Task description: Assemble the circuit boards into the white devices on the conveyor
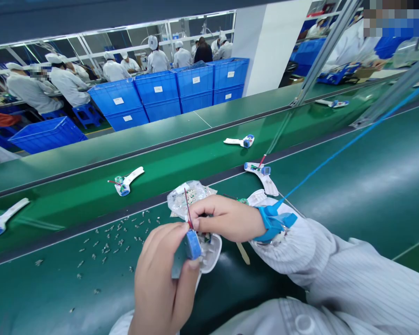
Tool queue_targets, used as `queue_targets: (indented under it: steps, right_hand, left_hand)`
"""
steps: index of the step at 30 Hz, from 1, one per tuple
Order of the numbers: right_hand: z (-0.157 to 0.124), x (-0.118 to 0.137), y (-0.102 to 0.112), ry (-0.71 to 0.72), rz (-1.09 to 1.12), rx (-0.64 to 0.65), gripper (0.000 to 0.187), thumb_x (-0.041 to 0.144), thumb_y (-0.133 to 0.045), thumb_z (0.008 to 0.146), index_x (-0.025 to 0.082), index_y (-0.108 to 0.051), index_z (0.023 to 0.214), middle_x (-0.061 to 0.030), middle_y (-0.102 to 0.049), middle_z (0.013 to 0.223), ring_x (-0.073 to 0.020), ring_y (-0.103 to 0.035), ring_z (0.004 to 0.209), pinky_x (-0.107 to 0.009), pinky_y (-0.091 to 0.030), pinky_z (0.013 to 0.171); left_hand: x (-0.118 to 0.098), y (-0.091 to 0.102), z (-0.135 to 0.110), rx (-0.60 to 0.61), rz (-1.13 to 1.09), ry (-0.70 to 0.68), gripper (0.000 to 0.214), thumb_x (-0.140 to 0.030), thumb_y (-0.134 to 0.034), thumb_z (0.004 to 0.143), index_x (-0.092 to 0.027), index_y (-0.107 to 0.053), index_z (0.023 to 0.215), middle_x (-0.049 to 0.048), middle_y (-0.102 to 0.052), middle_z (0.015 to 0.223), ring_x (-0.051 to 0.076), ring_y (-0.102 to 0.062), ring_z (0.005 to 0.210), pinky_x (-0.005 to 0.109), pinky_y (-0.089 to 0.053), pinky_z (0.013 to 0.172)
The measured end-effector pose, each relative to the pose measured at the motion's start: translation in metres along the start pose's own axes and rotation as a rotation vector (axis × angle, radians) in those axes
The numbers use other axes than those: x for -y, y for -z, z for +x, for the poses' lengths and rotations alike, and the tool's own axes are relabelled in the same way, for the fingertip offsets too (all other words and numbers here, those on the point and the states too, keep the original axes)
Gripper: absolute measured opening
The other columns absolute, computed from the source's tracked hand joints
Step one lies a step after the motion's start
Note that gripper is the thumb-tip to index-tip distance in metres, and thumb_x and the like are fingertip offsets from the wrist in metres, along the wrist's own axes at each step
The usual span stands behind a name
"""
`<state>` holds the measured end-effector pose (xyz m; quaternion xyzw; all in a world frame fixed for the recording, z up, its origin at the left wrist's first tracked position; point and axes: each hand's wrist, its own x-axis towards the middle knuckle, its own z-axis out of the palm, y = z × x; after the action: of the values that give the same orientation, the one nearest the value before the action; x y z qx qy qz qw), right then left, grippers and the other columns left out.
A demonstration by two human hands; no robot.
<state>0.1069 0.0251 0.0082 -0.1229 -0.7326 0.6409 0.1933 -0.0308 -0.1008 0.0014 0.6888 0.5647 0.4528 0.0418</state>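
Note:
My left hand (165, 270) is closed around a half-shell white plastic housing (214, 253), with thumb and index finger at its blue part (193, 244). The housing's handle is mostly hidden by the palm. From the right, my right hand (226, 216) reaches over the housing, its thumb and fingers pinched at the base of a thin red wire (186, 202) that sticks upward. The fingertips of both hands nearly meet there. A blue wrist strap (272, 223) with a coiled cord circles my right wrist. Behind the hands lies a clear plastic bag (181, 197) of small parts.
Small metal pieces (106, 249) lie scattered on the green bench (38, 298) at left. Similar white housings (131, 177) sit along the green conveyor. Another housing (265, 177) rests on its near edge. A wooden stick (243, 253) lies below my right wrist. Blue crates (157, 88) and co-workers are beyond.

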Motion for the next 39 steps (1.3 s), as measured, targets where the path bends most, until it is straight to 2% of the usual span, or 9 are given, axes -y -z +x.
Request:
queue_targets:
  steps: [3, 5, 11, 15, 19, 25, 30, 34, 39]
  right_hand:
    - [-0.004, 0.001, -0.005, -0.02, 0.048, -0.116, 0.019, 0.022, -0.051, 0.085, 0.014, -0.052, 0.068, 0.003, -0.049, 0.064, -0.0081, -0.043, 0.061, -0.021, -0.036, 0.059]
    - [-0.006, 0.003, -0.008, -0.047, 0.099, -0.131, 0.021, 0.025, -0.053, 0.085, 0.014, -0.051, 0.067, 0.0029, -0.048, 0.064, -0.0083, -0.042, 0.062, -0.021, -0.036, 0.06]
    - [-0.012, 0.004, -0.016, -0.084, 0.191, -0.199, 0.017, 0.019, -0.049, 0.085, 0.013, -0.052, 0.069, -0.0004, -0.053, 0.073, -0.0085, -0.045, 0.065, -0.021, -0.035, 0.059]
    - [-0.018, 0.002, -0.022, -0.005, 0.109, -0.29, 0.016, 0.024, -0.049, 0.087, 0.014, -0.056, 0.077, -0.0034, -0.059, 0.081, -0.01, -0.047, 0.066, -0.023, -0.036, 0.059]
    - [-0.023, 0.003, -0.029, 0.162, -0.006, -0.333, 0.014, 0.022, -0.049, 0.087, 0.016, -0.054, 0.075, -0.003, -0.059, 0.078, -0.0117, -0.053, 0.071, -0.024, -0.041, 0.064]
    - [-0.023, 0.005, -0.035, 0.271, -0.162, -0.215, 0.019, 0.021, -0.047, 0.089, 0.016, -0.061, 0.077, -0.0027, -0.062, 0.072, -0.013, -0.055, 0.076, -0.028, -0.044, 0.078]
    - [-0.023, 0.0, -0.03, 0.354, -0.213, -0.103, 0.03, 0.03, -0.044, 0.093, 0.015, -0.061, 0.074, -0.0055, -0.064, 0.072, -0.0142, -0.056, 0.077, -0.033, -0.042, 0.086]
    - [-0.023, 0.005, -0.026, 0.299, -0.175, -0.164, 0.029, 0.03, -0.045, 0.093, 0.016, -0.057, 0.07, -0.0046, -0.063, 0.073, -0.0147, -0.056, 0.085, -0.03, -0.044, 0.083]
    - [-0.018, 0.027, -0.019, 0.318, -0.363, -0.203, 0.027, 0.02, -0.047, 0.09, 0.017, -0.059, 0.065, -0.0005, -0.064, 0.066, -0.0114, -0.05, 0.066, -0.028, -0.041, 0.076]
  left_hand:
    - [0.0, 0.0, -0.002, 0.015, 0.028, -0.042, 0.039, -0.016, -0.055, 0.081, -0.027, -0.054, 0.118, 0.0047, -0.066, 0.107, 0.023, -0.061, 0.1, 0.031, -0.045, 0.085]
    - [-0.001, -0.001, -0.004, -0.004, -0.009, -0.01, 0.038, -0.017, -0.056, 0.082, -0.027, -0.054, 0.118, 0.0045, -0.065, 0.108, 0.022, -0.06, 0.101, 0.03, -0.045, 0.084]
    - [-0.014, -0.005, -0.003, -0.178, -0.317, 0.546, 0.026, -0.039, -0.056, 0.086, -0.028, -0.06, 0.109, 0.0017, -0.065, 0.098, 0.016, -0.06, 0.081, 0.026, -0.046, 0.072]
    - [-0.016, -0.007, 0.003, -0.259, -0.613, 0.744, 0.025, -0.039, -0.059, 0.085, -0.026, -0.061, 0.107, 0.0009, -0.066, 0.095, 0.015, -0.061, 0.085, 0.022, -0.047, 0.073]
    - [-0.013, -0.009, 0.006, -0.282, -0.917, 0.758, 0.018, -0.032, -0.063, 0.083, -0.024, -0.066, 0.099, -0.0003, -0.065, 0.081, 0.012, -0.06, 0.069, 0.02, -0.049, 0.062]
    - [-0.015, -0.008, 0.009, -0.305, -1.068, 0.812, 0.014, -0.027, -0.067, 0.081, -0.022, -0.069, 0.093, -0.0002, -0.067, 0.072, 0.009, -0.06, 0.061, 0.016, -0.05, 0.055]
    - [-0.009, -0.007, 0.007, -0.27, -1.018, 0.781, 0.018, -0.033, -0.065, 0.082, -0.022, -0.068, 0.095, 0.0026, -0.07, 0.079, 0.011, -0.063, 0.065, 0.017, -0.051, 0.054]
    - [-0.013, -0.006, 0.006, -0.305, -0.967, 0.794, 0.022, -0.033, -0.065, 0.082, -0.024, -0.068, 0.102, 0.0017, -0.071, 0.083, 0.01, -0.062, 0.064, 0.018, -0.051, 0.056]
    - [-0.024, -0.006, 0.005, -0.272, -0.838, 0.763, 0.03, -0.037, -0.068, 0.079, -0.03, -0.069, 0.108, 0.0009, -0.071, 0.09, 0.012, -0.065, 0.068, 0.018, -0.051, 0.055]
